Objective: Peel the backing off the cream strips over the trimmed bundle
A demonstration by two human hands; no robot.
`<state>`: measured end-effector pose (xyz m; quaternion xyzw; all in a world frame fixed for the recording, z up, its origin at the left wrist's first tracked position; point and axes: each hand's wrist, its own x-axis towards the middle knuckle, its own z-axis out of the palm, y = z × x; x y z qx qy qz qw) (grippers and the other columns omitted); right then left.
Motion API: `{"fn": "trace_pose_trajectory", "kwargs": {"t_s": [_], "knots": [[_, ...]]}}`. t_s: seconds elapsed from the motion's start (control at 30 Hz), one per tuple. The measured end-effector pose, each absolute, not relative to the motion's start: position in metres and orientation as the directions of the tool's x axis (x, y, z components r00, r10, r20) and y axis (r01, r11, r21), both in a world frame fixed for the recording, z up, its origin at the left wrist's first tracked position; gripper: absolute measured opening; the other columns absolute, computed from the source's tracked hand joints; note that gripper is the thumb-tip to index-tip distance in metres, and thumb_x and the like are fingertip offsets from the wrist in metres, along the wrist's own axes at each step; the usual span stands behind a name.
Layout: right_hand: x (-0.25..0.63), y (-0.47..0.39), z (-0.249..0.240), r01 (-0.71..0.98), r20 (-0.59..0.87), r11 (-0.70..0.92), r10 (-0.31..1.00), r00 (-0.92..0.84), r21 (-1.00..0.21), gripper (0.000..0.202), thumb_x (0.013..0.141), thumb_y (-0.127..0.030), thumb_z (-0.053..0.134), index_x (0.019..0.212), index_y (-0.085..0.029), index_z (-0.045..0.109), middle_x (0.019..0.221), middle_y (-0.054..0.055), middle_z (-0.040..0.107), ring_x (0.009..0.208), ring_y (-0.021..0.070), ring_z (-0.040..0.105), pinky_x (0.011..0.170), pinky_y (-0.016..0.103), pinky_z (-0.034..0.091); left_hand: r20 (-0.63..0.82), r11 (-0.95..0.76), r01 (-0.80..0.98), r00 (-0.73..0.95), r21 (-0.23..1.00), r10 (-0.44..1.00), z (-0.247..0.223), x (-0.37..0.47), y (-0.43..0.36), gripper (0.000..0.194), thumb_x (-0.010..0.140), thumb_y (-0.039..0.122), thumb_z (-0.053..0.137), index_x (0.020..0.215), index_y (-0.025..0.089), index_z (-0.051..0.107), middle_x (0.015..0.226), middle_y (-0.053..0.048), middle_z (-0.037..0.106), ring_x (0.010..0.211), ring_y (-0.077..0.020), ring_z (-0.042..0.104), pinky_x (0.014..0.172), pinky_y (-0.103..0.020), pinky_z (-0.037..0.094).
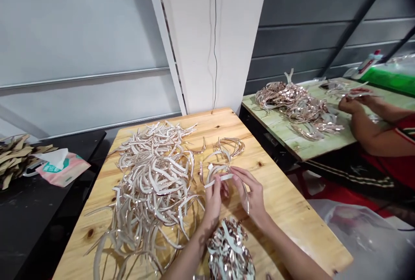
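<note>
Both hands pinch a thin, curved white strip over pale, knotty wood.

No Readable Lettering

No word, brand, number or sign can be read. The pink tissue pack on the black desk bears pale marks on a green patch, too small and blurred to make out. The white bottle with a red cap shows no legible label. A pale emblem on the other person's dark clothing is likewise unclear.
</note>
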<state>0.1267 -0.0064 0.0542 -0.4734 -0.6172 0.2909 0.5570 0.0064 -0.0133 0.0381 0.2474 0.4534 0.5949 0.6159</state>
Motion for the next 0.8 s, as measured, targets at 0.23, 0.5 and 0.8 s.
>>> {"fn": "trace_pose_trajectory", "kwargs": {"t_s": [0.23,0.5,0.8], "knots": [[0.154,-0.006,0.053,0.418,0.541,0.481,0.840,0.030,-0.770,0.019,0.090,-0.026,0.067,0.108,-0.019,0.071,0.060,-0.002,0.061,0.045,0.0123,0.051,0.045,0.026,0.043,-0.060,-0.036,-0.313,-0.292,0.949,0.954,0.038,0.009,-0.021,0.038,0.086,0.057,0.068,0.075,0.022,0.061,0.056,0.002,0.051,0.046,-0.0122,0.046,0.049,-0.026,0.040],[0.132,-0.022,0.055,-0.121,0.116,0.124,0.991,0.067,-0.985,0.020,0.093,-0.039,0.067,0.091,-0.020,0.069,0.065,0.002,0.071,0.046,0.0158,0.061,0.043,0.027,0.050,-0.027,-0.035,-0.247,-0.243,0.968,0.970,0.033,0.006,-0.019,0.041,0.084,0.055,0.072,0.110,0.024,0.064,0.078,-0.002,0.063,0.056,-0.0149,0.054,0.052,-0.026,0.046],[0.125,-0.018,0.046,0.022,0.075,0.076,0.996,-0.056,-0.997,0.024,0.095,-0.039,0.065,0.096,-0.018,0.075,0.073,0.003,0.072,0.058,0.0151,0.064,0.055,0.025,0.052,-0.112,0.046,-0.240,-0.268,0.970,0.957,0.047,0.007,-0.023,0.035,0.075,0.042,0.082,0.101,0.019,0.076,0.097,-0.013,0.068,0.080,-0.0233,0.062,0.068,-0.030,0.051]]}}
